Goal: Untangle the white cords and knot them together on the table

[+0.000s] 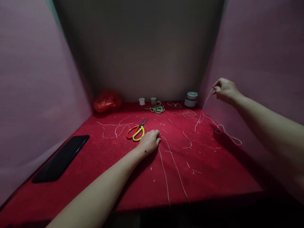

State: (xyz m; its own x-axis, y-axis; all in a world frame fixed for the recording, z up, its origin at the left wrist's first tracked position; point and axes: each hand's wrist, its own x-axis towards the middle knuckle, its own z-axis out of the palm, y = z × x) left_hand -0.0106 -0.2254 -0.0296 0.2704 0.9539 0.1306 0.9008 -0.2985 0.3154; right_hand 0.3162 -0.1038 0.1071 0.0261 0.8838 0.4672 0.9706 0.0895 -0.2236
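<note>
My left hand [150, 141] is closed on the red cloth, its fingers pinching a tan cord [174, 163] whose two strands trail toward the front edge. Just left of that hand lie scissors [138, 131] with one red and one yellow handle loop. Raised at the right, my right hand [224, 89] pinches a white thread [206, 103], which hangs down to the cloth. A further looped length of white thread [224, 130] lies below that hand; whether it joins the held piece I cannot tell.
A black phone [61, 158] lies at the left. Along the back are a red plastic bag [107, 101], a small white cup [142, 101], a spool-like piece [153, 100], a knotted greenish cord [156, 108] and a lidded jar [191, 99]. Pink walls flank the red cloth [95, 171], strewn with thread scraps.
</note>
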